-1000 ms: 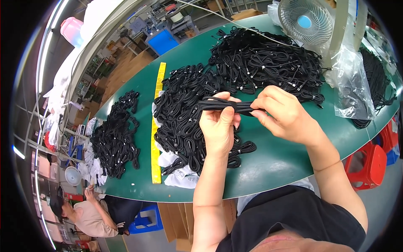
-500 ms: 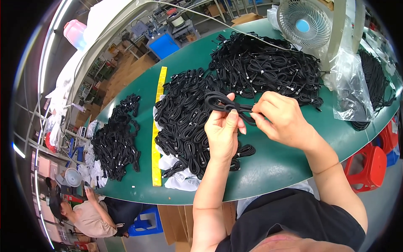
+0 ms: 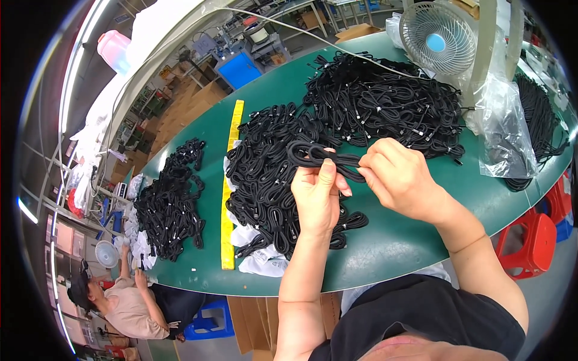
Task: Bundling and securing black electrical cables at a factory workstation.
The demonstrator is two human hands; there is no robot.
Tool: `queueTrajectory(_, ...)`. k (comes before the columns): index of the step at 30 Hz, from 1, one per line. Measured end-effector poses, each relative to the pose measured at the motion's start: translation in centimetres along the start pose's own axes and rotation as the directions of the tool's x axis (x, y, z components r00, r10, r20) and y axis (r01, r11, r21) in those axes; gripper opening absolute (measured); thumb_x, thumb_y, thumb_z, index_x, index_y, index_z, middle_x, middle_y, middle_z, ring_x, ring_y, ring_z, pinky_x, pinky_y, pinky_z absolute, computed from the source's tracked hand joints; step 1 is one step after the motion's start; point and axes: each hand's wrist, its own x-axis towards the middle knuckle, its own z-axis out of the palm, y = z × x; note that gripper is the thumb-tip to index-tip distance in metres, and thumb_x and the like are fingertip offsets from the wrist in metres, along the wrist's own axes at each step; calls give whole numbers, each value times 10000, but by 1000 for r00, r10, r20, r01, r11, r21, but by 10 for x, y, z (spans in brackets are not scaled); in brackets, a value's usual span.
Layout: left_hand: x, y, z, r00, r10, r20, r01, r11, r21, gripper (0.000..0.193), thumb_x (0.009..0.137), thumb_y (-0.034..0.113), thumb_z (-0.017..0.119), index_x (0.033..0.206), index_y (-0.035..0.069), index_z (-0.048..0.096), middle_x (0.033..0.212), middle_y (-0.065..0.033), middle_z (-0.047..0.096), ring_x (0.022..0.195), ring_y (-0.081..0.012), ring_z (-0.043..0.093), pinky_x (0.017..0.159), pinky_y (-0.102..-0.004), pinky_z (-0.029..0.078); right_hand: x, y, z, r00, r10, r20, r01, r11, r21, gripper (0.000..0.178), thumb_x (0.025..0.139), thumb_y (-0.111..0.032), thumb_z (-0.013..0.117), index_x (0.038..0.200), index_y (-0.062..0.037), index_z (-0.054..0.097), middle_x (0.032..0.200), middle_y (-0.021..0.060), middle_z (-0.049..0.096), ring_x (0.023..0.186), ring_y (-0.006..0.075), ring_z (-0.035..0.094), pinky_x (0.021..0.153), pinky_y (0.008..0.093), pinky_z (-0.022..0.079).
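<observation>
A coiled black cable (image 3: 308, 155) is held above the green table, between my two hands. My left hand (image 3: 319, 195) grips the middle of the coil, thumb on top and fingers beneath. With thumb and fingers pinched together, my right hand (image 3: 397, 177) holds the right end of the same coil; the fingers hide that end. Just behind and left of my hands lies a heap of coiled black cables (image 3: 265, 174). A larger heap of black cables (image 3: 385, 99) lies farther back.
A yellow strip (image 3: 230, 186) separates the middle heap from a smaller cable pile (image 3: 171, 204) at left. A fan (image 3: 435, 42) and a plastic bag (image 3: 506, 132) stand at the back right. Red stools (image 3: 527, 240) are at right; a co-worker (image 3: 132, 304) sits at far left.
My left thumb has shifted slightly on the coil, and the right hand has lowered a little. The view has tilted slightly. The co-worker's arm has reached up toward the table.
</observation>
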Motion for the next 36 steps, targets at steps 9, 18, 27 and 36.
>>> queueTrajectory(9,0,-2,0,999,-35,7,35,999,-27,170,886,91,528,1023,-7,514,767,-63,560,563,-121,543,467,-258,484,3,-4,-5,997,81,15,-81,996,-27,149,697,-21,634,825,-15,558,736,79,461,681,224,517,498,312,447)
queueTrajectory(18,-2,-10,6,989,-105,105,107,994,-16,202,887,102,528,1053,-13,511,791,-73,578,594,-127,560,504,-258,498,0,0,1,999,23,-23,-20,988,155,163,649,44,627,794,0,567,731,91,472,683,243,515,550,327,448)
queueTrajectory(27,1,-3,2,992,-55,117,66,993,-96,349,876,121,549,1185,-5,442,882,-114,588,678,-158,573,561,-264,486,4,10,4,890,430,151,-449,770,454,388,836,-313,592,1065,-1,571,932,145,559,861,243,567,739,329,473)
queueTrajectory(36,9,6,-9,988,152,-15,-148,978,148,365,859,273,580,1075,-1,475,834,-112,582,486,-113,498,385,-200,384,0,20,15,923,368,108,-359,731,580,195,847,-148,600,959,10,621,679,19,568,492,50,502,409,180,394)
